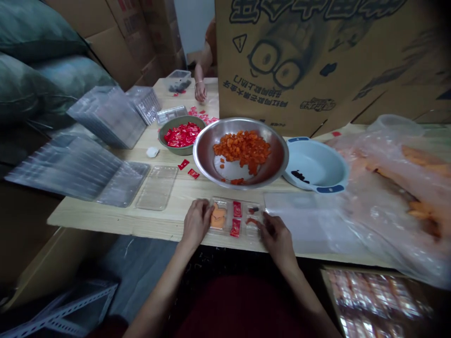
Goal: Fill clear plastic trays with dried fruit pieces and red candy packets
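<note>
A clear plastic tray lies near the table's front edge, between my two hands. Pale orange pieces fill its left compartment, two red packets sit in the middle, and the right compartment holds a dark piece and a small orange-red strip. My left hand is closed on the tray's left edge. At the right edge, my right hand has its fingers bent over the rim, a fingertip by the strip; what lies under those fingers is hidden.
Behind the tray stand a steel bowl of orange pieces, a green bowl of red packets and a blue basin. Stacked clear trays are left, a plastic bag right. Another person's hand rests beyond, beside a large carton.
</note>
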The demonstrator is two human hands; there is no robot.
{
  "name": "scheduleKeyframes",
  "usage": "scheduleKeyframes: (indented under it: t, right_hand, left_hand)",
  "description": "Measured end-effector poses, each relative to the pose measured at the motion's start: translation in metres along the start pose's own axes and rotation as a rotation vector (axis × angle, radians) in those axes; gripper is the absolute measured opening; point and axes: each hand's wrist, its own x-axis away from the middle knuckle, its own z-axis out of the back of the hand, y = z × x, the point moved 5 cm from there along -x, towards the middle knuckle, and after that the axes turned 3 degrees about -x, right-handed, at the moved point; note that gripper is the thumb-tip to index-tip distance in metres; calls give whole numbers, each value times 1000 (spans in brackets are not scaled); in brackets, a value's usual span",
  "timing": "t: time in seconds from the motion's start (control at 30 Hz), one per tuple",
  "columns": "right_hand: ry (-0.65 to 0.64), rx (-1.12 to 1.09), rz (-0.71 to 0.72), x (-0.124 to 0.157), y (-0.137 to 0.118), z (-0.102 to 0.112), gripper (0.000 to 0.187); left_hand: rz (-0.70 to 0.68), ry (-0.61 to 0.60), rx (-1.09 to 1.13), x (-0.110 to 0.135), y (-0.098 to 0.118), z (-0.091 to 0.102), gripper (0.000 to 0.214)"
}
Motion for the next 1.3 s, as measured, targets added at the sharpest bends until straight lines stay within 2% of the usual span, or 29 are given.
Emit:
scheduleKeyframes:
  t: [0.1,0.23,0.33,0.43,0.5,0.57,0.67,0.83,0.97,1.13,1.23,1.3]
  right_hand:
    - [-26,41,37,-9,-6,-3,43]
    - [-78,62,47,-10,-12,4,41]
    - [-3,129,35,-7,-9,24,43]
    - [49,355,13,-8,-5,38,39]
    - [-15,564,-30,-14,-5,35,31]
    - [-113,714,-99,-23,-7,27,25]
    - [-231,766,-193,-36,-11,21,27]
    - [-325,666,-215,-51,-6,35,20]
    - [-344,448,-207,-57,6,43,20]
    - [-376,46,-267,-59,21,43,41]
    - [-386,-140,-291,-58,25,45,55]
    - [-349,-211,-286,-57,25,46,57]
  left_hand:
    - [80,-73,100,7,-3,-5,28]
    - [385,-177,595,28,-10,-23,61]
    - [573,-260,873,43,-8,-35,86]
    - [627,-274,953,52,-4,-34,69]
    - [662,-246,1001,57,-5,-32,57]
    - [716,-211,1070,62,-8,-31,59]
    - [764,-198,1168,70,-11,-31,63]
    - [746,-205,1199,80,-9,-35,56]
    - [750,-219,1239,85,-10,-41,51]
    - [759,-183,1298,86,-4,-46,46]
    - [763,-169,1355,87,12,-50,45]
    - [752,-157,1373,88,25,-54,48]
